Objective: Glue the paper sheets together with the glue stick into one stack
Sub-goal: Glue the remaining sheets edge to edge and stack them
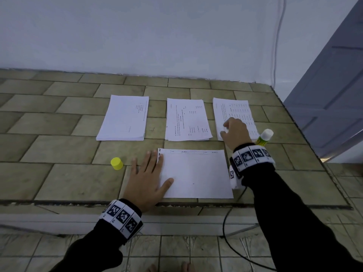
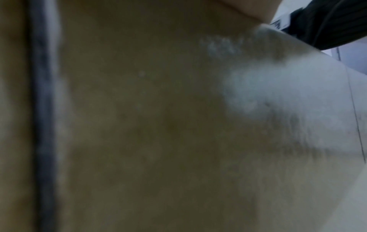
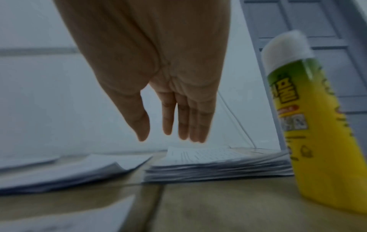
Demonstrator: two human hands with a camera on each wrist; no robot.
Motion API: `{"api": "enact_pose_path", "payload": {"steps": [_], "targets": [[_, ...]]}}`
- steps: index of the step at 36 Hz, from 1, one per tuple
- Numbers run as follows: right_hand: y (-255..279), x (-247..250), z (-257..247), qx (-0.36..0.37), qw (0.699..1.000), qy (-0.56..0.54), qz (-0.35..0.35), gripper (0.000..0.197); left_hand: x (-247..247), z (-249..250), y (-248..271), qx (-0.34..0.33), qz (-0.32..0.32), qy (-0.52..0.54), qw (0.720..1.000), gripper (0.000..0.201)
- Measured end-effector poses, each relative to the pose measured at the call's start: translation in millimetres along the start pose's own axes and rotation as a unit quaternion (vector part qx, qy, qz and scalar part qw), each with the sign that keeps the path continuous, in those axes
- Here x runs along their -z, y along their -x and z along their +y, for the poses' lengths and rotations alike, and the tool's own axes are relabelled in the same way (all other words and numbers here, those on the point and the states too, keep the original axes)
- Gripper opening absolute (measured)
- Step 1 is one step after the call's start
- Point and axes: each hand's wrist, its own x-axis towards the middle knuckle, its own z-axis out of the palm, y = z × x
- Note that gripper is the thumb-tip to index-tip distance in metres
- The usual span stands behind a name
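Three stacks of printed paper lie in a row on the tiled table: left stack (image 1: 123,118), middle stack (image 1: 187,119), right stack (image 1: 234,110). A single white sheet (image 1: 196,173) lies nearer me. My left hand (image 1: 147,173) rests flat, fingers straight, on that sheet's left edge. My right hand (image 1: 233,132) hovers over the right stack (image 3: 216,163) with fingers (image 3: 186,124) straight and relaxed, holding nothing. The uncapped yellow-green glue stick (image 1: 264,137) stands upright just right of this hand, also large in the right wrist view (image 3: 309,125). The left wrist view is a blur of table.
The yellow cap (image 1: 116,163) of the glue stick sits on the table left of my left hand. The table's (image 1: 59,134) front edge runs just below the single sheet. A grey door (image 1: 334,95) stands at the right, and a black cable (image 1: 231,242) hangs below the table.
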Motion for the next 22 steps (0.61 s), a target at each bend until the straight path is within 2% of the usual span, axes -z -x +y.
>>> {"api": "enact_pose_path", "payload": {"steps": [2,6,11,14,19,22], "targets": [[-13,-10,-2,-0.037,0.998,0.046,-0.017,0.035,0,0,0,-0.001,0.001,0.006,1.000,0.096],[-27,-21,0,-0.114,0.987,0.091,-0.065,0.044,-2,-2,0,-0.003,0.005,0.014,1.000,0.092],[-36,-18,6,-0.133,0.981,0.106,-0.094,0.058,-2,-1,0,-0.002,0.006,0.016,1.000,0.092],[-37,-15,9,-0.126,0.981,0.120,-0.090,0.054,-1,0,1,0.000,0.008,0.019,1.000,0.093],[-37,-11,11,-0.104,0.987,0.117,-0.044,0.025,-1,0,1,0.004,0.012,0.024,1.000,0.096],[-37,-8,12,-0.098,0.992,0.070,-0.024,0.029,0,0,1,0.009,0.008,0.030,0.999,0.099]]}}
